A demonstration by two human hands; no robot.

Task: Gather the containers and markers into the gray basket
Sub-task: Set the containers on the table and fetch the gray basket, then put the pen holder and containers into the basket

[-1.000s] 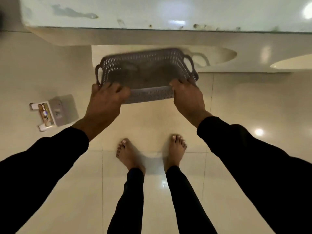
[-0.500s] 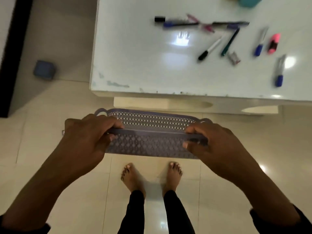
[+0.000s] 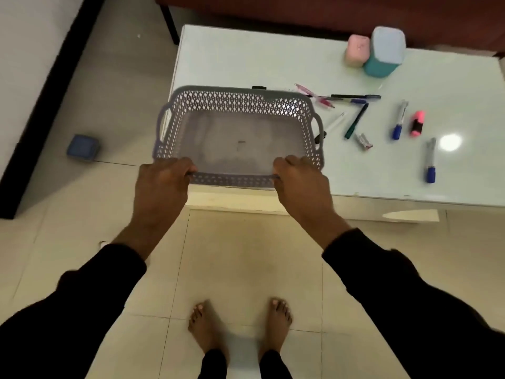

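An empty gray lattice basket (image 3: pixel 237 105) is over the left part of the white table (image 3: pixel 246 58). My left hand (image 3: pixel 161 184) and my right hand (image 3: pixel 303 184) both grip its near rim. Right of the basket lie several markers and pens: a green pen (image 3: pixel 356 121), a blue-capped marker (image 3: pixel 399 120), a pink highlighter (image 3: pixel 417 123) and another blue marker (image 3: pixel 430 161). At the table's far side stand a pink container (image 3: pixel 356 50) and a teal container with a pale lid (image 3: pixel 384 51). The basket hides part of a black marker behind it.
A small blue block (image 3: pixel 82 147) lies on the tiled floor left of the table. A dark wall edge (image 3: pixel 41 110) runs along the left. Dark furniture (image 3: pixel 300 12) stands behind the table. My bare feet (image 3: pixel 240 324) stand on the tiles before the table.
Both hands have lifted the basket from below the table's edge up and forward over the table's left part. The view has tilted up, so the containers now show.
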